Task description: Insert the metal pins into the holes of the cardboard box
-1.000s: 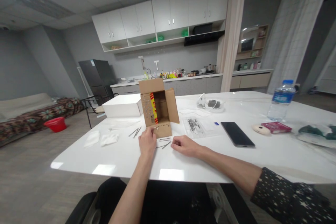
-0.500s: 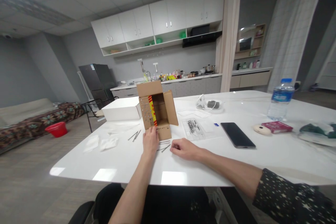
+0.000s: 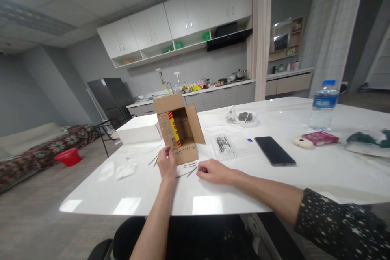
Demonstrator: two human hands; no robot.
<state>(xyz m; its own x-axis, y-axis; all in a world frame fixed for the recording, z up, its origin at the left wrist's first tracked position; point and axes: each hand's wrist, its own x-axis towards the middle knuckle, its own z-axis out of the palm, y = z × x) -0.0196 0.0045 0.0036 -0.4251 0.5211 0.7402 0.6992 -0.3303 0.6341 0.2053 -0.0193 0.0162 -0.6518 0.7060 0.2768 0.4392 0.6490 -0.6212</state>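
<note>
Your left hand (image 3: 166,164) sits at the front left corner of the open cardboard box (image 3: 179,128), fingers loosely curled with the tips raised toward the box's lower flap; whether they pinch anything cannot be told. Your right hand (image 3: 212,170) rests on the white table (image 3: 213,195) just right of the box front, fingers curled into a loose fist, nothing visible in it. The box lies on its side, opening facing you, with small holes along its left flap and lower flap. Several nails (image 3: 190,166) lie on the table directly in front of the box, between your hands; two more (image 3: 152,159) lie left of the box. Right of the box: a clear bag (image 3: 224,146), then a black phone (image 3: 274,150). Behind the box on its left stands a white box (image 3: 138,128).
</note>
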